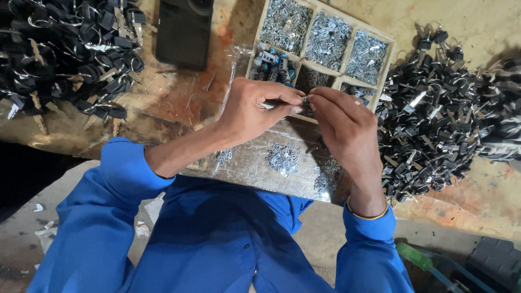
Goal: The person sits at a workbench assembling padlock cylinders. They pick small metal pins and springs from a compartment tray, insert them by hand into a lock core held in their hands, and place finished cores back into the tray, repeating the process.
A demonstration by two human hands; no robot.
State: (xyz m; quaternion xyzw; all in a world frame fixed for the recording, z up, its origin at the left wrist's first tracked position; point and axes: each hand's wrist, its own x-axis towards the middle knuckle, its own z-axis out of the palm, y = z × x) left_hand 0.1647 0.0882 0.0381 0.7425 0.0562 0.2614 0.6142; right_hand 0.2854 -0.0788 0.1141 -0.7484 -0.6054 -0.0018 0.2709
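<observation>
Head view: the left hand and right hand meet above the wooden tray, both pinching a small metal lock part between fingertips. It looks like an assembly step; fitting it calls for fine alignment. Key heaps lie on the desk.

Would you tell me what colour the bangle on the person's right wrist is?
The bangle is gold-coloured, seen in the head view just above the blue sleeve cuff.
</observation>
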